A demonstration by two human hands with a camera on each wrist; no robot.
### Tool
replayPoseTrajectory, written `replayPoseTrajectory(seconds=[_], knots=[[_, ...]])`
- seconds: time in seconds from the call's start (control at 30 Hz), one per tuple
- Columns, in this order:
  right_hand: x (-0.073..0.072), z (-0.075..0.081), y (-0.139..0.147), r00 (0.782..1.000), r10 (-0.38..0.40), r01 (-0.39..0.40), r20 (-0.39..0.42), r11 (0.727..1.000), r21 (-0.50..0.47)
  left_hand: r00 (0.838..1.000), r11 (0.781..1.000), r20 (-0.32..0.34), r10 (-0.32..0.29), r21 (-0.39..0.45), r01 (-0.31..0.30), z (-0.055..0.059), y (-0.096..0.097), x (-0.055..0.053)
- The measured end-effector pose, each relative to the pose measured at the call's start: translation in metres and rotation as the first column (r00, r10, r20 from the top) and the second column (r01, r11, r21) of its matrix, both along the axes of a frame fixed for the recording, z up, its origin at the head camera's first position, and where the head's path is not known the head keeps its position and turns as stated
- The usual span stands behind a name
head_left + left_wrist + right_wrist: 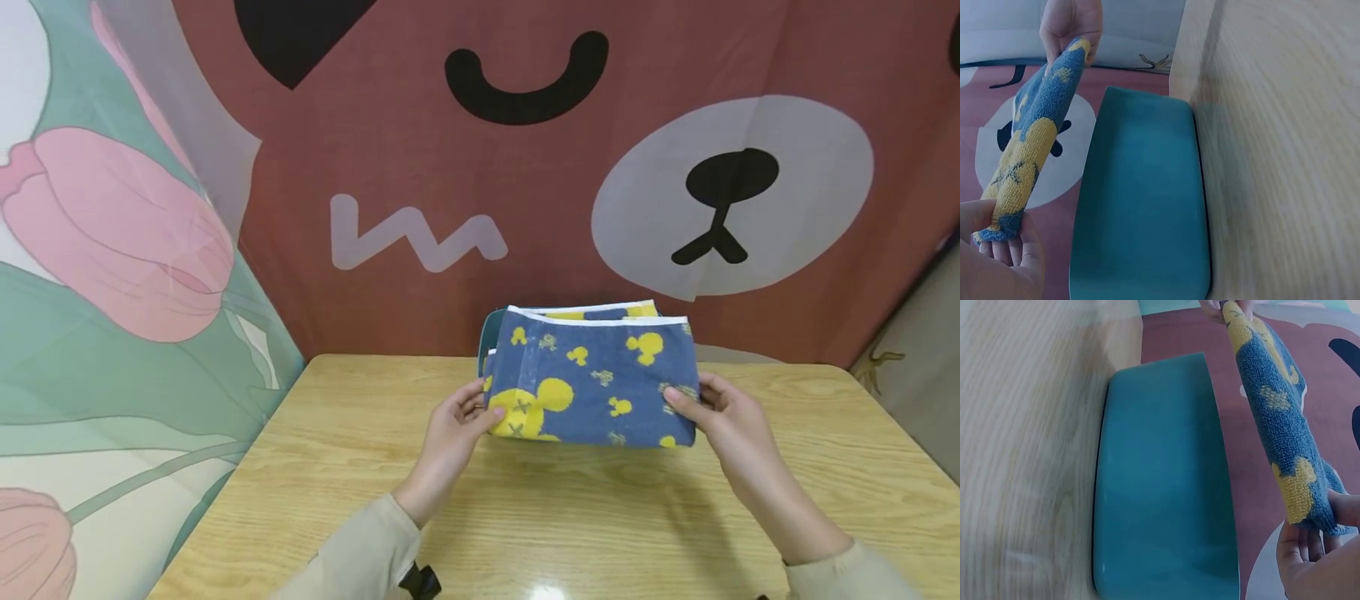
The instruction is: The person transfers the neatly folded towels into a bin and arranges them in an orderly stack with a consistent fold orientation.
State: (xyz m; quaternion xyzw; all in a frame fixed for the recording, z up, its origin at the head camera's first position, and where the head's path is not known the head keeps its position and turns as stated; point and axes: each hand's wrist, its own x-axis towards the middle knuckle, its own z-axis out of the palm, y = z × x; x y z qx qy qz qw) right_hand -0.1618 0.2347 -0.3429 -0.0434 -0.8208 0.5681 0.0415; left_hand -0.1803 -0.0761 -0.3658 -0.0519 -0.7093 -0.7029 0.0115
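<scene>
A folded blue towel (pixel 592 379) with yellow mouse-head shapes and white edging is held up between both hands. My left hand (pixel 453 421) pinches its lower left corner, thumb in front and fingers behind. At the right end my right hand (pixel 727 417) grips it the same way. Both wrist views show the towel's thick folded lower edge, raised above the table. Behind the towel stands a teal bin (pixel 1141 194), mostly hidden in the head view. In the right wrist view the bin's (pixel 1163 481) smooth near wall faces the camera, and the towel is above it.
The bin stands on a light wooden table (pixel 360 475) near its back edge. A reddish cloth backdrop (pixel 390 150) with a cartoon face hangs right behind the table. A flowered curtain (pixel 135 333) hangs along the left side.
</scene>
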Motion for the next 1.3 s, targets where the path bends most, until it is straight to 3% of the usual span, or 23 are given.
replayPoseTrajectory(seconds=[0.2, 0.37, 0.53, 0.87, 1.1, 1.3], knots=[[-0.008, 0.005, 0.000, 1.000, 0.020, -0.020, 0.024, 1.000, 0.000, 0.994, 0.997, -0.103, 0.046, -0.055, -0.052, 0.001, 0.004, -0.015], [-0.017, 0.009, -0.001, 1.000, 0.013, -0.012, 0.018, 1.000, -0.008, 0.992, 0.994, -0.105, 0.064, -0.079, -0.073, 0.003, 0.006, -0.025], [-0.028, 0.010, 0.000, 1.000, 0.001, -0.001, 0.005, 1.000, -0.027, 0.992, 0.995, -0.118, 0.053, -0.082, -0.063, 0.006, 0.009, -0.035], [-0.042, 0.011, 0.002, 1.000, -0.021, 0.022, -0.014, 0.999, 0.037, 0.985, 0.992, -0.169, 0.034, -0.116, -0.055, 0.007, 0.013, -0.050], [-0.050, 0.011, 0.003, 0.997, -0.027, 0.031, -0.066, 0.998, 0.051, 0.987, 0.985, -0.162, -0.009, -0.174, -0.019, 0.011, 0.014, -0.057], [-0.059, 0.010, 0.004, 0.996, -0.042, 0.049, -0.078, 0.994, 0.097, 0.980, 0.971, -0.196, -0.033, -0.237, -0.015, 0.008, 0.016, -0.067]])
